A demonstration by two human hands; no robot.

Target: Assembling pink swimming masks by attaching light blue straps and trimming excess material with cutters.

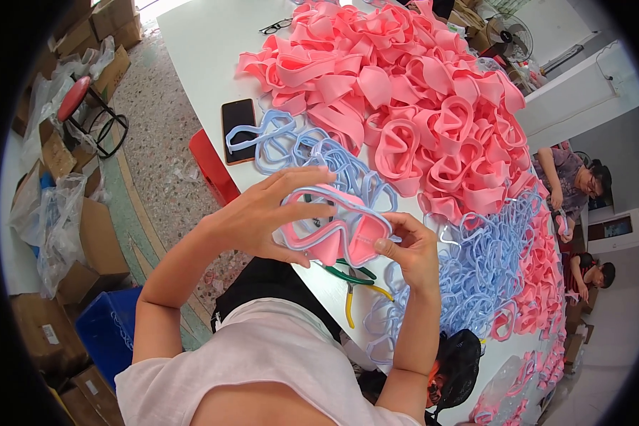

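Over the table's near edge I hold a diving mask piece, a pink soft skirt [368, 241] with a light blue frame [326, 190] around its rim. My left hand [259, 213] grips its left end, fingers curved over the top and thumb below. At the right end, my right hand [413, 248] pinches the rim between thumb and fingers. Just beyond the mask lies a small heap of light blue frames [319, 150]. Under it rest pliers [351, 279] with green and yellow handles, partly hidden by the mask.
A large heap of pink skirts [397, 85] covers the far table, with many blue frames [476, 263] at right. A phone [238, 131] and eyeglasses [275, 26] lie at left. A red stool [74, 99], cartons and a blue bin [106, 323] stand left. Two people work at far right.
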